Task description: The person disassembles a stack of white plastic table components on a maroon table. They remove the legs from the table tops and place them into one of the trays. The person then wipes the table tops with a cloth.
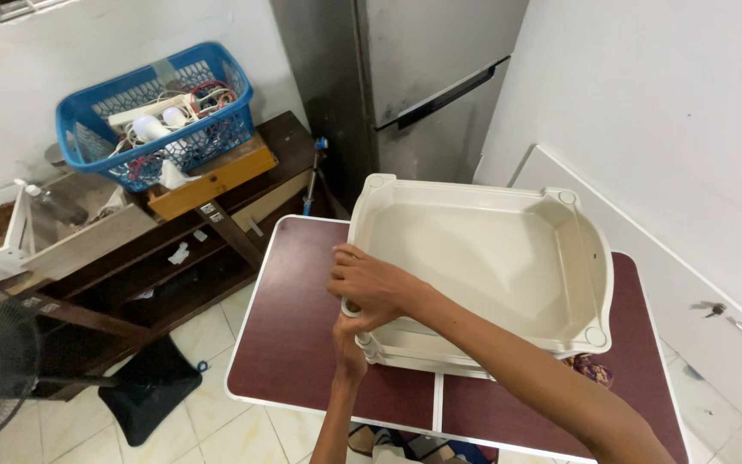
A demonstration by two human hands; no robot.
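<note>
On the maroon folding desk (294, 344) with white edging, a cream plastic tray (483, 258) tops a stack, steadied at its near-left corner post by the right hand (371, 283), fingers wrapped round it, the left hand (349, 352) gripping just below.

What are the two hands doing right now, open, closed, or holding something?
Left hand: closed around the short white post at the near-left corner of the stacked trays.
Right hand: closed on that corner of the top cream tray.
</note>
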